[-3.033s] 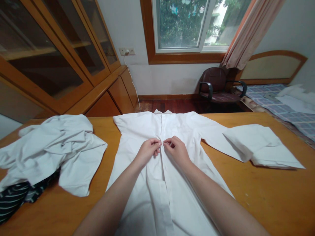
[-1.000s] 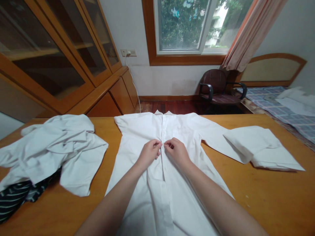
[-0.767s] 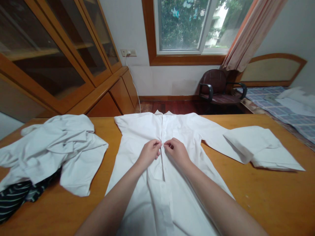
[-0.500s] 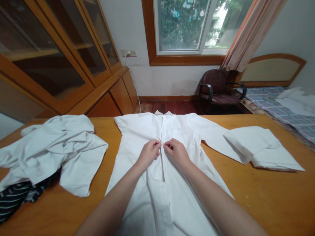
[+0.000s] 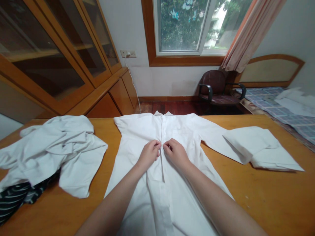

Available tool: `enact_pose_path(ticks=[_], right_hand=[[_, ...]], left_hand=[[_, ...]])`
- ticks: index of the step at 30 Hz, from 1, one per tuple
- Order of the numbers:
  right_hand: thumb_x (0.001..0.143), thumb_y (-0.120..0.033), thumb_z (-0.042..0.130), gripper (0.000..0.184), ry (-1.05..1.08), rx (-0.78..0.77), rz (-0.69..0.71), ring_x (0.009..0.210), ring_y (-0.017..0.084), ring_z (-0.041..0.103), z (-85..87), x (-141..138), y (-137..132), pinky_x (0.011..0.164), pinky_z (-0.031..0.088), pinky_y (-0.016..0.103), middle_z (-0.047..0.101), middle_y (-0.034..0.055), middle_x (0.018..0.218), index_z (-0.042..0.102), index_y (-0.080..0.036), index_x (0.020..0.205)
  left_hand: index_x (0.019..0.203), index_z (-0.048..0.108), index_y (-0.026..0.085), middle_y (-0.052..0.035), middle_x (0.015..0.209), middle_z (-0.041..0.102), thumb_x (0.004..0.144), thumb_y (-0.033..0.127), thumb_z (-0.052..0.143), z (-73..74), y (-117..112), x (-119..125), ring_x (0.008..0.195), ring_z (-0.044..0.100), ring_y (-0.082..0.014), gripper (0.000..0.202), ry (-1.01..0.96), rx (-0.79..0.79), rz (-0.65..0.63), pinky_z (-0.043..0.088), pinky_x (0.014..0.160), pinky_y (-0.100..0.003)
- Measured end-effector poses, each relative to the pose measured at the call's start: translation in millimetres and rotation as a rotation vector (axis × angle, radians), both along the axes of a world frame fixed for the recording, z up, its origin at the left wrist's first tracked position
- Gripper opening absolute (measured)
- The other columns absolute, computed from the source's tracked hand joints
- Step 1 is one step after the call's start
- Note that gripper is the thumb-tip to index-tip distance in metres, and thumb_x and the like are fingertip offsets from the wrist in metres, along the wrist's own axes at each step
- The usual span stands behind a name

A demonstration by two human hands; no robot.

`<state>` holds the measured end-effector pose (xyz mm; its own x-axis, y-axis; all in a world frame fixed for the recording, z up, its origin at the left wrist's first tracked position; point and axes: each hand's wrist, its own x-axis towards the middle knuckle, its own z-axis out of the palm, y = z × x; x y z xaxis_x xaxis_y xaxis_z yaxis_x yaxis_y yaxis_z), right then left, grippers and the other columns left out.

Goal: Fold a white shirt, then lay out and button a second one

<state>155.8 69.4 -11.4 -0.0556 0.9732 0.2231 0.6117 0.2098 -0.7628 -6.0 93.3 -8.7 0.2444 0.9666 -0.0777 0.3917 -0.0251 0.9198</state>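
A white shirt (image 5: pixel 137 137) lies flat, front up, on the wooden table (image 5: pixel 265 196), its collar at the far edge. My left hand (image 5: pixel 149 154) and my right hand (image 5: pixel 175 153) meet at the middle of the chest. Each pinches one side of the shirt's front placket (image 5: pixel 161 129) with fingers curled closed. The fingertips hide what lies between them. Below my hands the placket (image 5: pixel 164 196) gapes open toward me. The shirt's right sleeve stretches out toward a folded white garment (image 5: pixel 263 147).
A heap of crumpled white clothing (image 5: pixel 51 147) lies on the table's left over a dark striped garment (image 5: pixel 17 200). A wooden glass-door cabinet (image 5: pixel 56 59) stands to the left. Beyond the table are a dark armchair (image 5: pixel 216 88), a bed (image 5: pixel 285 105) and a window (image 5: pixel 184 26).
Both hands have stayed pinched at the same spot on the placket, with only tiny finger shifts. The view has dipped very slightly.
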Motion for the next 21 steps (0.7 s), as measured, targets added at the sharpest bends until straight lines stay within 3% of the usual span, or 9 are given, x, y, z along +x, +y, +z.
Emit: enact_pose_path(ticks=[21], right_hand=[[0.094, -0.019, 0.056, 0.012, -0.007, 0.008, -0.007, 0.081, 0.017, 0.057, -1.2, -1.2, 2.3, 0.075, 0.041, 0.028, 0.058, 0.0009, 0.083, 0.058, -0.021, 0.082]], left_hand=[[0.087, 0.064, 0.019, 0.0039, 0.057, 0.056, 0.086, 0.039, 0.054, 5.3, -2.2, 0.9, 0.045, 0.053, -0.0108, 0.022, -0.001, -0.002, 0.002, 0.041, 0.041, -0.020]])
